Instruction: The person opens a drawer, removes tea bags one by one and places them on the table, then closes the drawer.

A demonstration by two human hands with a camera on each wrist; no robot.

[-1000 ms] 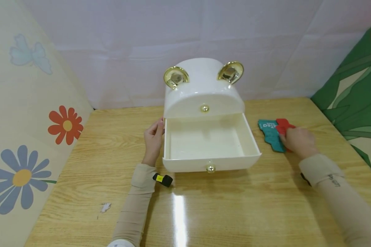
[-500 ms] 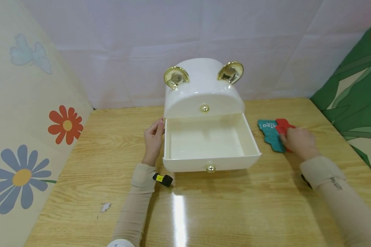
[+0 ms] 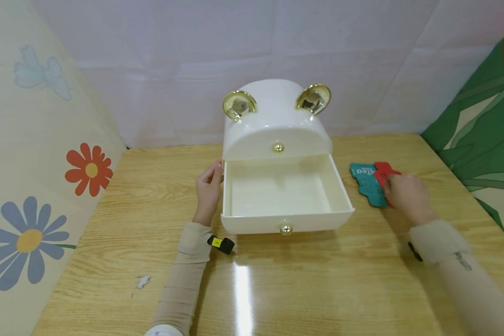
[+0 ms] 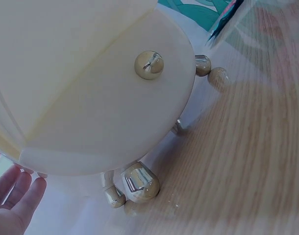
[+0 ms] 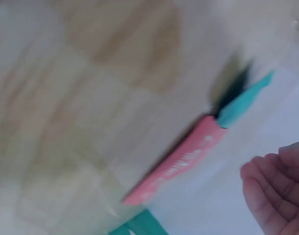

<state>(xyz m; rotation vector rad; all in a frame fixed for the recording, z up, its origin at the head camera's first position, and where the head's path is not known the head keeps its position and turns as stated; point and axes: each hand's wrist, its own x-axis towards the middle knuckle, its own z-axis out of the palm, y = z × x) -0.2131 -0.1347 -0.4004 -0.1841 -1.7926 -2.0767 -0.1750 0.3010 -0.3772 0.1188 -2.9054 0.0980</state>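
A white drawer box (image 3: 277, 93) with gold bear ears stands at the back of the table, its lower drawer (image 3: 252, 225) pulled out with nothing in it. My left hand (image 3: 207, 189) rests against the box's left side. In the left wrist view, straight fingers (image 4: 32, 200) reach up to the edge of the white body. Right of the box lie a teal packet (image 3: 368, 184) with white lettering and a red packet (image 3: 383, 171) overlapping it. My right hand (image 3: 409, 193) is beside the red packet. Its loosely bent fingers (image 5: 267, 183) stand apart from the packets in the right wrist view.
A wooden tabletop (image 3: 311, 289) spreads in front of the box. A white cloth (image 3: 172, 70) hangs behind, with flower-painted panels (image 3: 29, 140) at both sides. Gold ball knobs (image 3: 286, 228) stick out from the fronts, and gold feet (image 4: 141, 182) carry the box.
My right hand has drawn slightly back to the right, its fingertips moving off the red packet. The left hand, box and drawer stay as they were.
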